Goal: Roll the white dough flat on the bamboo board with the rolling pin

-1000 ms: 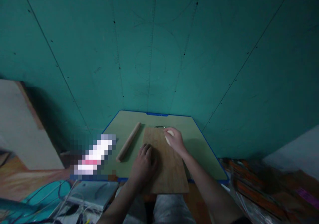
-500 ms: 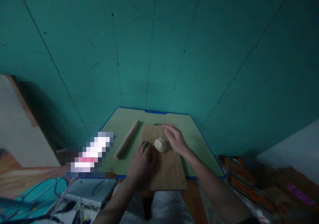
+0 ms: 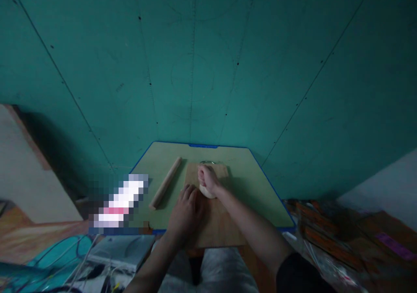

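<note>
A ball of pale dough [image 3: 207, 192] lies on a wooden cutting board [image 3: 215, 228], partly covered by my right hand [image 3: 208, 179]. That hand is closed in a fist and presses on top of the dough. At the board's left edge, my left hand [image 3: 185, 206] has its fingers bent together over the wood, gripping the board; its fingertips are partly hidden. To the left of the board a wooden rolling pin [image 3: 166, 183] lies at a slant, touched by neither hand.
The pale green table [image 3: 260, 197] has a blue rim and stands against a green wall [image 3: 208, 76]. A blurred-out bright object [image 3: 120, 202] is at its left side. Cables and a grey box [image 3: 120, 249] sit lower left; cardboard [image 3: 368, 241] is piled at right.
My right hand, open beside the dough before, has closed into a fist and moved left onto it. The left hand stays at the board's edge. The view has shifted slightly.
</note>
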`<state>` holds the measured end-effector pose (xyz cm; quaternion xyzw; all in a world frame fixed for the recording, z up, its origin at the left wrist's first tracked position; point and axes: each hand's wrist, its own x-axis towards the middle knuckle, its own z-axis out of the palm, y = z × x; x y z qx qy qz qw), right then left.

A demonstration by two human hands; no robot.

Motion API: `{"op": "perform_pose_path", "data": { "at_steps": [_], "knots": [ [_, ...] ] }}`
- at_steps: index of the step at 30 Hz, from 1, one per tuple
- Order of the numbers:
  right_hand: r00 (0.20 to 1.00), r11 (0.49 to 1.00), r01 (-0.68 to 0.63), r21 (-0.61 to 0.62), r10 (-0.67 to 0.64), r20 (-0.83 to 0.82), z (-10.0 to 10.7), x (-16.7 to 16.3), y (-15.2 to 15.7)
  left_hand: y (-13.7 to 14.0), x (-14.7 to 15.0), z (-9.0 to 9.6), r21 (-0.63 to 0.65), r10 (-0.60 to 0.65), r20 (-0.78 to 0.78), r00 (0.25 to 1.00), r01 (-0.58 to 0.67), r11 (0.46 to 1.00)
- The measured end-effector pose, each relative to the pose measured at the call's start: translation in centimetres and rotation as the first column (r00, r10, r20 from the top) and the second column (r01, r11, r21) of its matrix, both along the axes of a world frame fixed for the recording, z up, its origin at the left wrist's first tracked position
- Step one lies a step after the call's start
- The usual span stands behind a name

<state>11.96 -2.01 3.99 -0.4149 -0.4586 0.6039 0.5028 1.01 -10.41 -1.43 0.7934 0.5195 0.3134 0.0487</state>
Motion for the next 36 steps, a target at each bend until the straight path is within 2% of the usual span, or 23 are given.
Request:
{"op": "perform_pose_path", "data": {
  "at_steps": [4, 7, 9, 13, 15, 17, 19, 22, 25, 29, 32, 34, 36],
  "knots": [
    [0.995, 0.998, -0.060, -0.013, 0.059, -0.086, 4.6, 1.9, 1.4, 0.1, 0.1, -0.3, 0.016, 0.015, 0.016, 1.000, -0.015, 1.000],
    [0.975, 0.996, -0.053, 0.077, 0.068, -0.209, 7.1, 2.7, 1.7, 0.2, -0.1, -0.7, 0.022, 0.010, 0.038, 0.999, -0.011, 1.000],
    [0.960, 0.992, -0.072, 0.103, 0.097, -0.264, 6.5, 2.3, 1.1, 0.2, -0.2, -0.8, 0.019, 0.006, 0.050, 0.999, -0.007, 1.000],
    [0.967, 0.984, -0.174, -0.040, 0.163, -0.195, 1.6, 0.4, -1.1, 0.1, -0.2, -0.3, 0.004, -0.023, 0.063, 0.998, 0.023, 1.000],
    [0.964, 0.975, -0.207, -0.076, 0.190, -0.187, 0.1, 0.0, -1.4, 0.0, -0.1, -0.1, 0.001, -0.029, 0.071, 0.997, 0.029, 1.000],
    [0.956, 0.967, -0.238, -0.092, 0.216, -0.197, 0.4, 0.6, -1.0, 0.0, -0.1, 0.0, 0.004, -0.024, 0.074, 0.997, 0.024, 1.000],
    [0.947, 0.968, -0.241, -0.068, 0.219, -0.236, 2.1, 1.8, -0.2, 0.0, -0.1, 0.0, 0.010, -0.014, 0.068, 0.998, 0.014, 1.000],
    [0.940, 0.989, -0.142, 0.045, 0.149, -0.308, 4.0, 3.5, 0.5, 0.1, -0.2, -0.3, 0.015, 0.003, 0.046, 0.999, -0.004, 1.000],
    [0.968, 0.997, -0.070, 0.035, 0.076, -0.239, 2.8, 4.0, 0.4, 0.0, -0.2, -0.3, 0.016, -0.002, 0.032, 0.999, 0.001, 1.000],
    [0.987, 0.994, -0.108, -0.033, 0.103, -0.123, -0.1, 3.8, 0.3, -0.1, -0.1, -0.1, 0.007, -0.009, 0.047, 0.999, 0.009, 1.000],
    [0.990, 0.993, -0.117, -0.014, 0.115, -0.081, 0.1, 4.1, 0.8, -0.1, -0.1, -0.1, 0.009, -0.012, 0.054, 0.998, 0.012, 1.000],
    [0.997, 0.995, -0.079, 0.054, 0.080, -0.007, 0.8, 4.5, 0.8, 0.0, -0.2, -0.3, 0.015, -0.019, 0.055, 0.998, 0.018, 1.000],
    [0.969, 0.972, -0.043, 0.229, -0.016, 0.247, 0.9, 4.9, 0.0, 0.2, -0.3, -0.6, 0.009, -0.022, 0.064, 0.998, 0.021, 1.000]
  ]
}}
